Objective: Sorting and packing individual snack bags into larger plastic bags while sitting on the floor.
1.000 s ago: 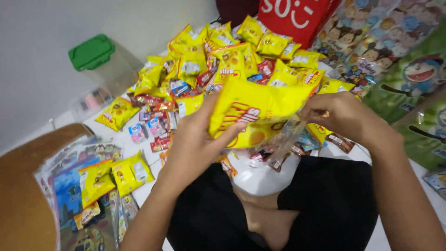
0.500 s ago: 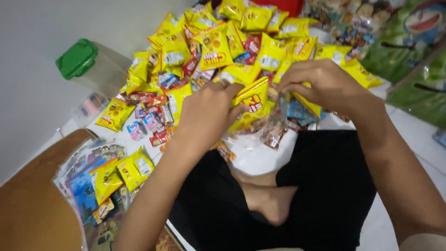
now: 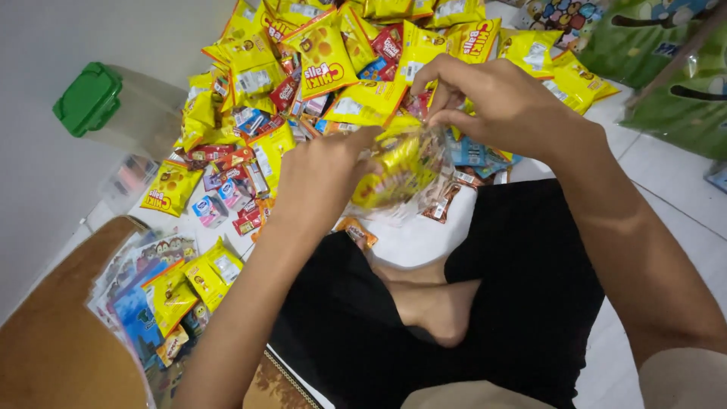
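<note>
- left hand [image 3: 322, 178] grips the near-left side of a clear plastic bag stuffed with yellow snack packets [image 3: 400, 173], fingers curled onto it
- right hand [image 3: 496, 102] pinches the top edge of the same clear bag, thumb and fingertips closed on the film
- clear bag is held up off the floor between both hands, just in front of the big heap of yellow foil snack packets [image 3: 333, 60], above the person's crossed legs in black shorts [image 3: 522, 280]
- bag looks blurred, contents read as yellow packets only
- small red and blue sweet wrappers [image 3: 227, 201] lie at the left edge of the heap, mixed into it
- translucent plastic box with green lid [image 3: 98, 102] stands left of the heap, by the white wall
- stack of filled clear party bags [image 3: 163, 291] sits near-left of the heap, on a brown round surface [image 3: 60, 356]
- green cartoon-print bags [image 3: 666, 68] lie right of the heap
- bare foot [image 3: 428, 310] tucked under the legs, nearer than the heap
</note>
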